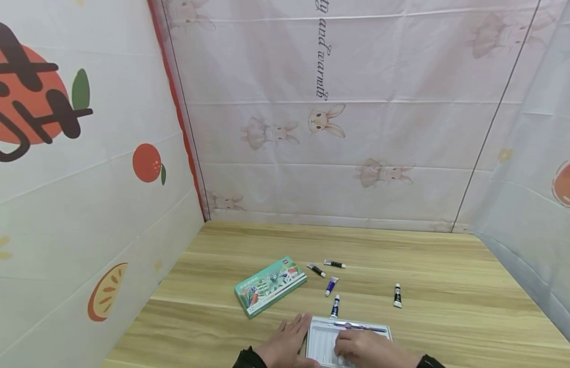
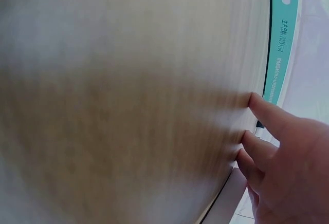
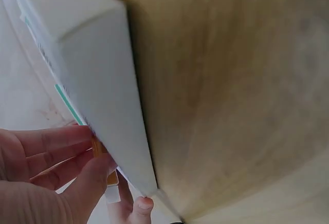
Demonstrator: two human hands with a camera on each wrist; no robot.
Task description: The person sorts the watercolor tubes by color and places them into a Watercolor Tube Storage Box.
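Note:
A white tray (image 1: 318, 338) lies at the table's near edge, with a thin paintbrush (image 1: 358, 326) along its far side. Over the tray, my right hand (image 1: 365, 347) pinches a small orange-brown paint tube (image 3: 97, 147) with a white cap (image 3: 112, 193) between thumb and fingers. My left hand (image 1: 285, 345) rests at the tray's left side, fingers spread and fingertips touching the table. Its thumb lies by the tray's near left part. Just beyond the tray's far edge is a dark blue paint tube (image 1: 335, 306). My right hand hides part of the tray's inside.
A green paint box (image 1: 270, 287) lies left of the tray on the wooden table (image 1: 450, 286). Beyond the tray are a purple-blue tube (image 1: 331, 286) and two black tubes (image 1: 316, 270); another dark tube (image 1: 397, 295) lies to the right. Printed cloth walls (image 1: 276, 189) enclose the table.

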